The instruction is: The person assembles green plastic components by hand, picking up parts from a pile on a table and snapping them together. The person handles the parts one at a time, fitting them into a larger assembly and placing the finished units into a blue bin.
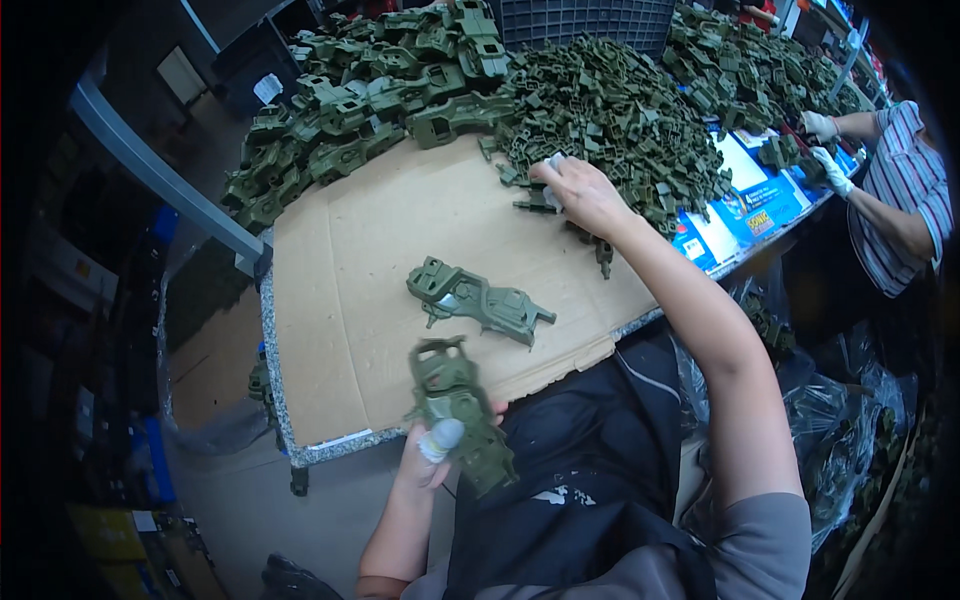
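My left hand [428, 455] grips a green plastic toy vehicle body [462, 415] in front of the cardboard's near edge, its white-covered thumb pressed on top. The body is slightly blurred. A second green vehicle body [480, 303] lies on the cardboard sheet [390, 220], just beyond it. My right hand [580, 195] is stretched out to the near edge of a heap of small green plastic parts [610, 110]. Its fingers are curled together, with white covering at the tips; whatever they pinch is hidden. A small green part [535, 203] lies right beside these fingers.
Large green bodies are heaped [370, 90] at the back left, beside a dark plastic crate [590, 22]. More green parts [745, 70] pile up at the back right. A grey metal post [165, 170] stands at the left. A co-worker with white gloves [832, 170] works at the right.
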`<action>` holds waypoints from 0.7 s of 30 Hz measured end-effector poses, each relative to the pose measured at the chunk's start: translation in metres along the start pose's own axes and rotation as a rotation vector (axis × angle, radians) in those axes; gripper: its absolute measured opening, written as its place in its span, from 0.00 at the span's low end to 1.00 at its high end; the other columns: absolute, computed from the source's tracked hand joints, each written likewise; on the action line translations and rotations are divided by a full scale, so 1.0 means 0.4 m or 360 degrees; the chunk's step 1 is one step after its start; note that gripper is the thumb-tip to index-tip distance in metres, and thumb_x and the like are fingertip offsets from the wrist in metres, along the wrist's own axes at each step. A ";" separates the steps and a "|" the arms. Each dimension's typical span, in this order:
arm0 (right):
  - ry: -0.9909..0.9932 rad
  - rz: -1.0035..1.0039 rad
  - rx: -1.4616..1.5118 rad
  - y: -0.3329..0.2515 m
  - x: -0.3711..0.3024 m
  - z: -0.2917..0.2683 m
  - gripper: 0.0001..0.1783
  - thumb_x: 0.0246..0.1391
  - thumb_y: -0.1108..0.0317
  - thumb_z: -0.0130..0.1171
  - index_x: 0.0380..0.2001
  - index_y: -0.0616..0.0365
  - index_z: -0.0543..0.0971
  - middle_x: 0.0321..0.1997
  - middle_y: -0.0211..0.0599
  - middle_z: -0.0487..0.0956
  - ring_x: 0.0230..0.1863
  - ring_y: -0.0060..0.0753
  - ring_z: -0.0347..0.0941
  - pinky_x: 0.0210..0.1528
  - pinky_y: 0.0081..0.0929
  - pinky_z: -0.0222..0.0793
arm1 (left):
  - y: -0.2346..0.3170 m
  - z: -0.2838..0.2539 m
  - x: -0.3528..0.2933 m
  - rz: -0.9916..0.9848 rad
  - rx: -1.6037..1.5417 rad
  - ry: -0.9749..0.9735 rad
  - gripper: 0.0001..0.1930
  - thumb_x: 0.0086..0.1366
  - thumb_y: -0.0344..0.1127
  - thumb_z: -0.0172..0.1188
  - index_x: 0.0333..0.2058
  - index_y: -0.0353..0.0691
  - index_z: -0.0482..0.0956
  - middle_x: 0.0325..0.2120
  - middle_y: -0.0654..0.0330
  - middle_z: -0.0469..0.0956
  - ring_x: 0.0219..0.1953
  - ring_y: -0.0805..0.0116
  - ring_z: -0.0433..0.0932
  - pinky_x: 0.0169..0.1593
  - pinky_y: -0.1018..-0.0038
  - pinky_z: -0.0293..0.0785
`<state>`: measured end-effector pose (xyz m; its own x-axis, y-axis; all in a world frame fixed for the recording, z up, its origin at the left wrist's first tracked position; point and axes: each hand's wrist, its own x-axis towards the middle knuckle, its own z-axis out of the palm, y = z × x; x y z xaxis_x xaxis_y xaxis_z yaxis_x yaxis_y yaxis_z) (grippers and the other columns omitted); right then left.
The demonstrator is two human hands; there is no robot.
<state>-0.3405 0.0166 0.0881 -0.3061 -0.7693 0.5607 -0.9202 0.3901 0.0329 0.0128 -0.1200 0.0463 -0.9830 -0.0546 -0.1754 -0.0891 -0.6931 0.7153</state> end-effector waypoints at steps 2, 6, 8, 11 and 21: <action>-0.0143 0.0109 0.0476 -0.086 -0.049 -0.093 0.19 0.40 0.77 0.55 0.40 0.53 0.70 0.33 0.38 0.74 0.37 0.44 0.73 0.41 0.36 0.68 | -0.002 0.025 -0.001 0.0013 0.0245 0.0061 0.31 0.56 0.41 0.61 0.54 0.32 0.60 0.45 0.45 0.71 0.45 0.47 0.75 0.51 0.55 0.72; -0.0352 0.0205 0.1462 -0.295 -0.281 -0.230 0.19 0.41 0.77 0.59 0.41 0.52 0.76 0.36 0.40 0.77 0.39 0.43 0.76 0.42 0.35 0.71 | -0.051 0.019 0.009 -0.0142 0.0394 -0.0127 0.40 0.52 0.28 0.63 0.61 0.39 0.49 0.54 0.51 0.63 0.53 0.60 0.68 0.54 0.66 0.67; -0.0605 0.0530 0.1602 -0.364 -0.369 -0.265 0.17 0.43 0.76 0.61 0.40 0.52 0.77 0.37 0.39 0.78 0.39 0.40 0.76 0.40 0.32 0.71 | -0.079 0.048 0.036 -0.0169 0.0522 -0.0294 0.45 0.51 0.23 0.63 0.63 0.42 0.44 0.58 0.55 0.59 0.57 0.66 0.63 0.57 0.71 0.63; -0.0165 0.0589 0.1410 -0.410 -0.455 -0.250 0.16 0.42 0.74 0.62 0.39 0.54 0.78 0.29 0.40 0.75 0.29 0.41 0.74 0.30 0.29 0.70 | -0.119 0.091 0.061 -0.0273 0.0610 -0.0440 0.40 0.52 0.22 0.61 0.62 0.37 0.50 0.57 0.58 0.59 0.57 0.68 0.62 0.57 0.73 0.60; -0.0494 0.0455 0.0870 -0.417 -0.480 -0.298 0.18 0.35 0.76 0.59 0.36 0.54 0.76 0.23 0.40 0.72 0.22 0.42 0.72 0.22 0.34 0.70 | -0.116 0.132 0.053 -0.0390 0.0865 -0.0446 0.36 0.51 0.25 0.65 0.58 0.37 0.57 0.47 0.61 0.70 0.44 0.76 0.73 0.43 0.78 0.72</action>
<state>-0.0991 0.1596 0.0733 -0.5356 -0.8154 0.2198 -0.7590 0.3506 -0.5487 -0.0125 -0.0510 0.0451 -0.9221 0.2986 -0.2462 -0.3118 -0.1962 0.9297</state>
